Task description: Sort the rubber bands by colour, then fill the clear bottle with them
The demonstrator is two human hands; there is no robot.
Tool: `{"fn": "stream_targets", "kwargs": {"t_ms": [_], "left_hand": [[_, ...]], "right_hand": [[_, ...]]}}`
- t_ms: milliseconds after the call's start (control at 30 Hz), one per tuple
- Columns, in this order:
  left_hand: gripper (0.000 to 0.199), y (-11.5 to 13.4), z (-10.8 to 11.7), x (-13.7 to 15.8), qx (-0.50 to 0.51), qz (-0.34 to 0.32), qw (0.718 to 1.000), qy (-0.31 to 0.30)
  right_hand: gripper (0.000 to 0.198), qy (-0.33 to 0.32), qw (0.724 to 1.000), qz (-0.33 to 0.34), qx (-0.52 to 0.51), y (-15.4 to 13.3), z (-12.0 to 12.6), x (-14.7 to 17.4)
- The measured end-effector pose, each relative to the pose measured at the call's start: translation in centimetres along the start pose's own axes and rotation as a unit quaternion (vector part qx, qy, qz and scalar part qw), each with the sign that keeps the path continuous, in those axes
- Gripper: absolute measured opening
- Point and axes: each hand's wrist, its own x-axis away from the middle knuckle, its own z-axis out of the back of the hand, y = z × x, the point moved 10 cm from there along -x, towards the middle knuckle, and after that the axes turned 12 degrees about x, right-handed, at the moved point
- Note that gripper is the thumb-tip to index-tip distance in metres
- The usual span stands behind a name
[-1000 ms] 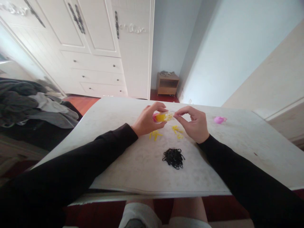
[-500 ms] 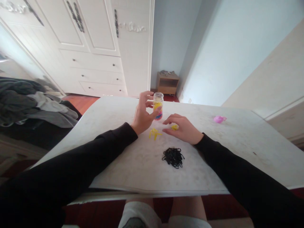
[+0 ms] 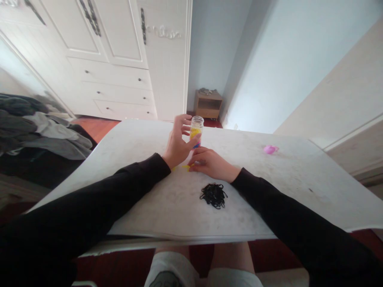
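Note:
My left hand (image 3: 178, 144) is wrapped round a small clear jar (image 3: 197, 120), which stands upright and has no lid on it. Layers of yellow, pink and blue small bands show through its wall. Just below the jar, my right hand (image 3: 208, 162) is low over the white table, its fingers closed on yellow rubber bands (image 3: 185, 168). Most of these bands are hidden by my hands. A loose pile of black rubber bands (image 3: 214, 196) lies nearer to me, below my right hand.
A pink object (image 3: 271, 149) sits on the table (image 3: 149, 207) at the right. Beyond the table stand a white wardrobe (image 3: 119, 79) and a small wooden nightstand (image 3: 208, 104). Clothes (image 3: 44, 131) are heaped at the left.
My right hand has moved left to the yellow rubber bands and now covers most of them. The jar is still in my left hand. The view has shifted slightly.

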Motion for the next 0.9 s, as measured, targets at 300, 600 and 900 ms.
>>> {"fn": "stream_targets", "kwargs": {"t_ms": [300, 600, 900], "left_hand": [[0.053, -0.5, 0.5, 0.1, 0.000, 0.009, 1.000, 0.017], [0.053, -2.8, 4.0, -1.5, 0.007, 0.038, 0.995, 0.093], [0.054, -5.1, 5.5, -1.7, -0.019, 0.074, 0.989, 0.125]], "right_hand": [[0.012, 0.004, 1.000, -0.002, 0.030, 0.2, 0.4, 0.5], [0.010, 0.057, 0.998, -0.032, -0.005, 0.6, 3.1, 1.1], [0.011, -0.074, 0.987, 0.087, -0.109, -2.8, -1.1, -2.0]]}}
